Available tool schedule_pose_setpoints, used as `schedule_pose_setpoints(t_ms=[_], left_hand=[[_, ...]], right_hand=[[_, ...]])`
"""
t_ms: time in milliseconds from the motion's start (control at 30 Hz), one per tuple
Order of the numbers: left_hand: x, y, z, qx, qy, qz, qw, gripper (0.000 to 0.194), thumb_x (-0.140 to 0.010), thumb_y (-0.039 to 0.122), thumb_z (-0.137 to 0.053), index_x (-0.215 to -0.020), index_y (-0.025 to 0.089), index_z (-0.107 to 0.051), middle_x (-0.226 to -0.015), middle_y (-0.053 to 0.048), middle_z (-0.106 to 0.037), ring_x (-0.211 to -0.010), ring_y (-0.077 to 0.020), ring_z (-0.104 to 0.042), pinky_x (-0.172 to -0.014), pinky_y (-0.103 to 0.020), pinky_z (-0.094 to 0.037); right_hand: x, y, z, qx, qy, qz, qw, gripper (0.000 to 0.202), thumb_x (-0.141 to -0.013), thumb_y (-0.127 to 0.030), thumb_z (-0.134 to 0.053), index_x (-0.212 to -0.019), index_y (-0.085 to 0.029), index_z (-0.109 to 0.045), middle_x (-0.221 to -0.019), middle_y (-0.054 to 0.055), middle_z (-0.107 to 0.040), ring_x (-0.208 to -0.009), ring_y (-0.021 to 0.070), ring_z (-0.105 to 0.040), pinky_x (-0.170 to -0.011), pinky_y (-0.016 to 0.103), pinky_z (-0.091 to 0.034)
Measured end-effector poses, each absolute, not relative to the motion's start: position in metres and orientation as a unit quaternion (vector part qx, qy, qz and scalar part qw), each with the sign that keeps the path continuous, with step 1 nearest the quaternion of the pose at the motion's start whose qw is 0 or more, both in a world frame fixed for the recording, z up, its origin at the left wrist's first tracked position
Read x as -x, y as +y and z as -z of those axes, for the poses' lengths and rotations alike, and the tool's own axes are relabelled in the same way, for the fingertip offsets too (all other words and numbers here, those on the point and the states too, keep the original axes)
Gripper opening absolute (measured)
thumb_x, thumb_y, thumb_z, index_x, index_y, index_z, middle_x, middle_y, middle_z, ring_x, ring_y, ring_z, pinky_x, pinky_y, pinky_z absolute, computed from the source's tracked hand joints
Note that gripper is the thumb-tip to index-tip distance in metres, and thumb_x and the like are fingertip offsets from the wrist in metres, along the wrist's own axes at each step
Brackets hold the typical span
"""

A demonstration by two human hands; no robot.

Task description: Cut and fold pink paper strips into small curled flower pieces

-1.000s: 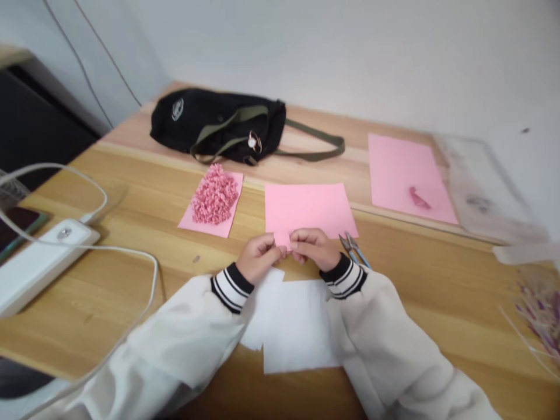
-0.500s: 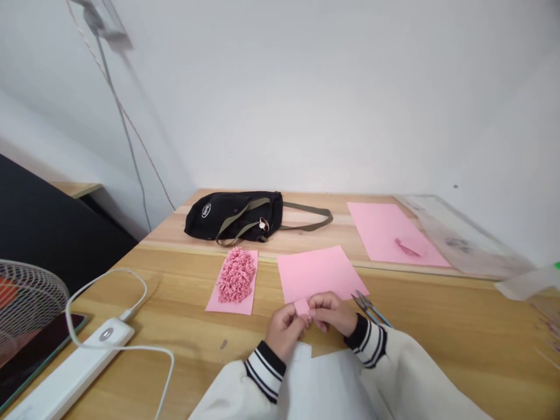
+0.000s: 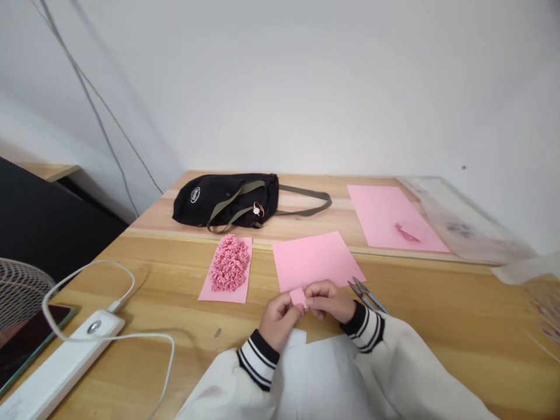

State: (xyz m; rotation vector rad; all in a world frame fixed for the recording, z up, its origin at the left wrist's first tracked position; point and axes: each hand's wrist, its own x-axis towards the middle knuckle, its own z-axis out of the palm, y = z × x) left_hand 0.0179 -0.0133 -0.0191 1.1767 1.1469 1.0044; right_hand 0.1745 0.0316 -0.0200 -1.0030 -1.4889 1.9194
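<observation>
A small pink paper piece point(image 3: 298, 296) is pinched between both hands above the front of the table. My left hand point(image 3: 279, 319) grips its left side, thumb toward me. My right hand point(image 3: 329, 300) holds its right edge between thumb and fingers. Just behind them lies a larger pink sheet point(image 3: 317, 259). Scissors point(image 3: 366, 293) with a blue handle lie beside my right hand, partly hidden by the sleeve. To the left, a heap of small pink pieces point(image 3: 230, 263) rests on another pink sheet point(image 3: 245, 291).
A black bag point(image 3: 245, 195) with olive straps and a watch point(image 3: 258, 210) lies at the back. Back right are a pink sheet point(image 3: 380, 219) and clear plastic point(image 3: 466, 227). A white power strip point(image 3: 65, 364), its cable, and a fan point(image 3: 24, 297) stand at left.
The view has shifted, so the table and its objects appear slightly higher and further left. Both hands still hold the small pink paper, which now shows tilted a little differently.
</observation>
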Motion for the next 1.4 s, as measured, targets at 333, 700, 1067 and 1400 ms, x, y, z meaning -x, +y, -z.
schedule_pose_setpoints(t_ms=[333, 700, 1067, 1400], left_hand=[[-0.016, -0.014, 0.015, -0.496, 0.475, -0.444, 0.575, 0.021, -0.071, 0.033, -0.058, -0.067, 0.012, -0.060, -0.054, 0.000, -0.050, -0.051, -0.0097, -0.042, -0.051, -0.024, -0.033], [-0.016, -0.015, 0.011, -0.473, 0.475, -0.456, 0.585, 0.020, -0.069, 0.032, -0.063, -0.067, 0.013, -0.061, -0.054, 0.001, -0.052, -0.050, -0.0093, -0.044, -0.050, -0.024, -0.035], [-0.016, -0.014, 0.008, -0.469, 0.476, -0.458, 0.586, 0.023, -0.068, 0.035, -0.065, -0.066, 0.013, -0.060, -0.052, 0.003, -0.052, -0.048, -0.0073, -0.044, -0.048, -0.022, -0.036], [-0.015, -0.014, 0.009, -0.483, 0.482, -0.452, 0.574, 0.023, -0.071, 0.035, -0.064, -0.065, 0.013, -0.059, -0.053, 0.002, -0.053, -0.050, -0.0083, -0.045, -0.050, -0.023, -0.036]], right_hand=[[-0.177, 0.031, 0.015, 0.336, -0.548, -0.716, 0.271, 0.031, -0.069, -0.040, -0.067, -0.060, -0.013, -0.053, -0.044, -0.005, -0.048, -0.038, 0.0045, -0.039, -0.039, 0.018, -0.029], [-0.178, 0.032, 0.010, 0.318, -0.554, -0.717, 0.280, 0.026, -0.071, -0.035, -0.065, -0.063, -0.012, -0.057, -0.046, -0.004, -0.050, -0.040, 0.0054, -0.041, -0.040, 0.019, -0.031], [-0.179, 0.032, 0.009, 0.311, -0.549, -0.724, 0.278, 0.026, -0.071, -0.036, -0.065, -0.063, -0.012, -0.057, -0.048, -0.003, -0.051, -0.041, 0.0056, -0.043, -0.041, 0.019, -0.032], [-0.179, 0.032, 0.008, 0.324, -0.560, -0.716, 0.263, 0.028, -0.071, -0.038, -0.066, -0.066, -0.012, -0.059, -0.049, -0.004, -0.052, -0.041, 0.0052, -0.043, -0.041, 0.019, -0.033]])
